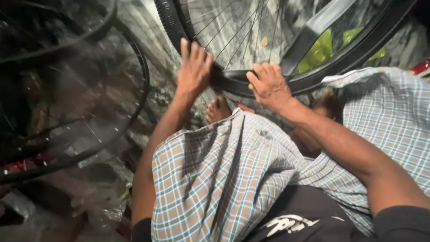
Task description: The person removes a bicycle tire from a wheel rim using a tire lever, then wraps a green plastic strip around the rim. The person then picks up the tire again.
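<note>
My left hand (193, 67) lies open, my right hand (268, 85) curled, both pressing the bicycle tyre (233, 80); I'd keep thumbs low, working evenly.

Both hands, left hand (193, 67) and right hand (268, 85), press on the black bicycle tyre (233, 80) above a checked cloth (224, 175).

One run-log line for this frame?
left hand: pressing tyre | right hand: gripping tyre | wheel rim: spoked, upright | second wheel: lying left
</note>
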